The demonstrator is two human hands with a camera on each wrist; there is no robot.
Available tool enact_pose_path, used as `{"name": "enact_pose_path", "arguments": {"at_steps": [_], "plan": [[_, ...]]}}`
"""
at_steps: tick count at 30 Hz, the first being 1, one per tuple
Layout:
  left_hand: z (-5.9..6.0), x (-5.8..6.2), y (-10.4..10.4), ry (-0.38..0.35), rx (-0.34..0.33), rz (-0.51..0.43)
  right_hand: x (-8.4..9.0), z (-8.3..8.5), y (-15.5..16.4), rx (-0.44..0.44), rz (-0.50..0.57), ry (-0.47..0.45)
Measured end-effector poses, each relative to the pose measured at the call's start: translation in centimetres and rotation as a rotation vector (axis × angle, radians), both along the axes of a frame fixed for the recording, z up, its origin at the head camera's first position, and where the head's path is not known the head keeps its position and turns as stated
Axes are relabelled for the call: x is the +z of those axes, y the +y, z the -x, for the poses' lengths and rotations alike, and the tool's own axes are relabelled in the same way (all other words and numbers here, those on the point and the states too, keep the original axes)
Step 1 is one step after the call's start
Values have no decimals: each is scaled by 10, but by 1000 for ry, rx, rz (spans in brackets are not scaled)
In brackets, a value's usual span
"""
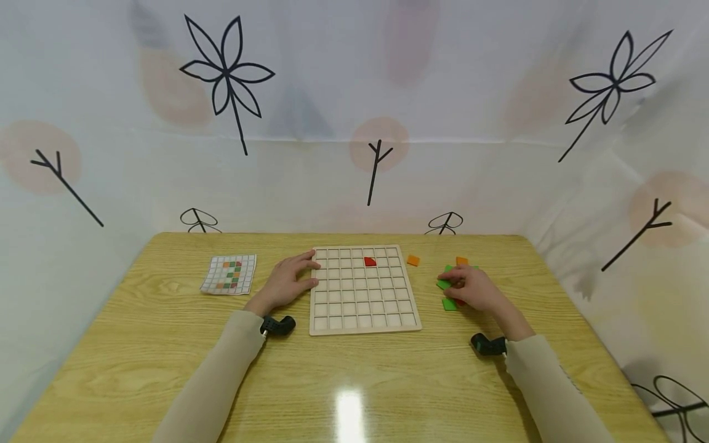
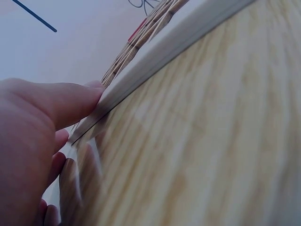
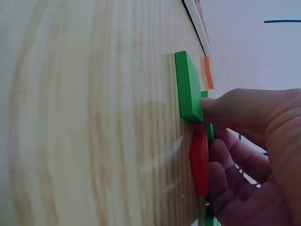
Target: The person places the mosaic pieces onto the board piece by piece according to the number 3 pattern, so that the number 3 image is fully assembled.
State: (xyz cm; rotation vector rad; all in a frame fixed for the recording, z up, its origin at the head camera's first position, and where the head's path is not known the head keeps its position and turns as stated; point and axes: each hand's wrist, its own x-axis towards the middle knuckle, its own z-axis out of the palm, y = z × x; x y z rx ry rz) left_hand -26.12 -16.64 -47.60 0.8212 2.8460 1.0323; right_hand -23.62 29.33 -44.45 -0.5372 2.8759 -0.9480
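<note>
My left hand (image 1: pixel 288 281) rests at the left edge of a pale wooden grid board (image 1: pixel 365 328), fingers extended and thumb touching its side. One red tile (image 1: pixel 370 262) with a rounded corner lies in a cell near the board's top. To the right, my right hand (image 1: pixel 471 288) bends over a group of tiles, its thumb and finger around a green tile (image 1: pixel 442 285). Closer to the right wrist camera lie another green tile (image 3: pixel 188 89) and a red tile (image 3: pixel 200 160). The hand hides part of the group.
A paper pattern card (image 1: pixel 213 282) with coloured squares lies left of the board. One orange tile (image 1: pixel 413 261) sits just right of the board, and a second orange tile (image 1: pixel 462 261) lies behind the right hand. A patterned cloth backdrop (image 1: pixel 310 184) rises behind the wooden table (image 1: pixel 310 381).
</note>
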Motion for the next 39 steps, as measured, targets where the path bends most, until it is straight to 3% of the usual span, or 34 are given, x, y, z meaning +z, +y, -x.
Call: {"name": "enact_pose_path", "arguments": {"at_steps": [17,32,39], "plan": [[0,-1,-1,-3,12,-2,-3,7,-12,-32,48,-4],[-1,-1,-1,1,8,-3,-1,27,-77,48,152,71],[-1,0,0,-5,9,-13,2,37,-112,83,173,9]]}}
